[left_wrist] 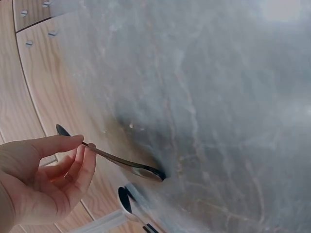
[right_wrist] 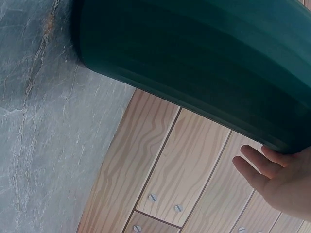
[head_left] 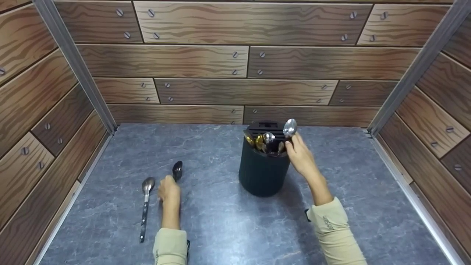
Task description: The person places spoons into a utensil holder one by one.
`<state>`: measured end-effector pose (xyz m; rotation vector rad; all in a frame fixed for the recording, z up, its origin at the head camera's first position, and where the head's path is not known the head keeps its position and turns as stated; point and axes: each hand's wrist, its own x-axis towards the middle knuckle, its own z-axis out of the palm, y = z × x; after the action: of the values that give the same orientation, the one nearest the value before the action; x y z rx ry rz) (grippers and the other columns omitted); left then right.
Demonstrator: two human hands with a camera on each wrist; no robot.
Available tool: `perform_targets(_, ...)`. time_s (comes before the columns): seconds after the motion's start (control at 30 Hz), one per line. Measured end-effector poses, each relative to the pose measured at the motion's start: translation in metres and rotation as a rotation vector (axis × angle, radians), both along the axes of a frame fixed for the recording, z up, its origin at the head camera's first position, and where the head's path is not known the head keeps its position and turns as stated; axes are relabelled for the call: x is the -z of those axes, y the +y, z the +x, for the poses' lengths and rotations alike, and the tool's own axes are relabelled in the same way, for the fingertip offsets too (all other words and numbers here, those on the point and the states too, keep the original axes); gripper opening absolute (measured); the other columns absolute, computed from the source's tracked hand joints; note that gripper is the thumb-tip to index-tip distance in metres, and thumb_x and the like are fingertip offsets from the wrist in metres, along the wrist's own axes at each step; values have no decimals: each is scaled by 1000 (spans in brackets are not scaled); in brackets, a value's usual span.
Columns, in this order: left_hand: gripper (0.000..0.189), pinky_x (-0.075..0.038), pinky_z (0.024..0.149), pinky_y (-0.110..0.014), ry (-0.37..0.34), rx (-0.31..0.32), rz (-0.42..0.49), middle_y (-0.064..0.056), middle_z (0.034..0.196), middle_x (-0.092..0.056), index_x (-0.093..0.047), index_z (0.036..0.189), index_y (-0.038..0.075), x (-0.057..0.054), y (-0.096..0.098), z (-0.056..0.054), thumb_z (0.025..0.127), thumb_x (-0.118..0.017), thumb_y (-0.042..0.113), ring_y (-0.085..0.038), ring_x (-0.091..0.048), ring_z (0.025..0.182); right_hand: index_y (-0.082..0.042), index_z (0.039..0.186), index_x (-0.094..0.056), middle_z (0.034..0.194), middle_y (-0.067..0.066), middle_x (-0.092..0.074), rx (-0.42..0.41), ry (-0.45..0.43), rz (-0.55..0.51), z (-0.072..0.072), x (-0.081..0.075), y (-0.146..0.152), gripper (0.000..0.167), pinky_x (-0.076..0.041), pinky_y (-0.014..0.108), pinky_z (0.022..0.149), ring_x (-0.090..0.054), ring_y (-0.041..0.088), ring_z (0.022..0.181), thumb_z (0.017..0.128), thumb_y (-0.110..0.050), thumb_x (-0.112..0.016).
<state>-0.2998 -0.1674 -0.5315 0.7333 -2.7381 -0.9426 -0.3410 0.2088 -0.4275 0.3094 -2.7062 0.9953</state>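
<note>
My left hand (head_left: 170,189) pinches a dark spoon (head_left: 177,170) between thumb and fingertips, low over the table. In the left wrist view, the held spoon (left_wrist: 124,162) slants down from the left hand (left_wrist: 53,182), one end at or near the tabletop. To the left lies another spoon (head_left: 145,208) with a silver bowl and a riveted black handle. At the right rim of a dark green utensil holder (head_left: 263,176), my right hand (head_left: 302,156) pinches a silver spoon (head_left: 290,127), bowl up. In the right wrist view, the right hand (right_wrist: 277,177) is beside the holder (right_wrist: 194,63); its spoon is hidden.
Several spoons, gold and silver (head_left: 269,138), stand bowl-up in the holder, whose back part has a black slotted top (head_left: 265,125). Wood-patterned walls (head_left: 206,92) enclose the grey marbled table (head_left: 217,221) at the back and both sides.
</note>
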Motion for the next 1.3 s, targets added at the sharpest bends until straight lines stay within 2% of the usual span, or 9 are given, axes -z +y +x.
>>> perform_targets(0.2, 11, -46, 65, -55, 90, -21, 25, -32, 90, -61, -61, 78, -8, -7, 3, 2, 81, -51, -3, -50, -57, 82, 4, 137, -34, 146, 21, -24, -1, -7, -3, -1, 0, 0, 47, -23, 52, 103, -26, 38, 130, 97, -20, -35)
perform_targets(0.37, 5, -45, 67, -55, 162, -49, 53, -28, 88, -62, -61, 79, -3, -12, 8, 2, 79, -57, -1, -49, -58, 84, 4, 136, -36, 145, 21, -25, -3, -5, -10, 0, 0, 0, 46, -25, 52, 102, -27, 37, 130, 97, -21, -35)
perform_targets(0.8, 14, -46, 70, -50, 324, -31, 78, -13, 82, -64, -63, 86, -1, -20, 21, 4, 74, -59, -5, -37, -61, 80, 4, 135, -36, 145, 21, -25, 5, -7, -2, 0, -1, 0, 45, -25, 53, 101, -28, 37, 129, 97, -21, -35)
perform_targets(1.1, 14, -46, 72, -43, 470, -10, 198, -10, 82, -64, -64, 87, 0, -30, 32, 3, 74, -66, -5, -27, -62, 78, 4, 137, -34, 146, 21, -23, 4, -10, -9, 0, 0, -1, 47, -24, 54, 101, -27, 39, 129, 97, -20, -35)
perform_targets(1.3, 16, -49, 72, -38, 564, 4, 282, -11, 84, -65, -63, 89, -1, -39, 37, 2, 74, -66, -7, -26, -64, 77, 3, 136, -35, 146, 20, -23, 0, -23, -7, 0, 0, -1, 45, -25, 55, 101, -26, 38, 130, 98, -21, -34)
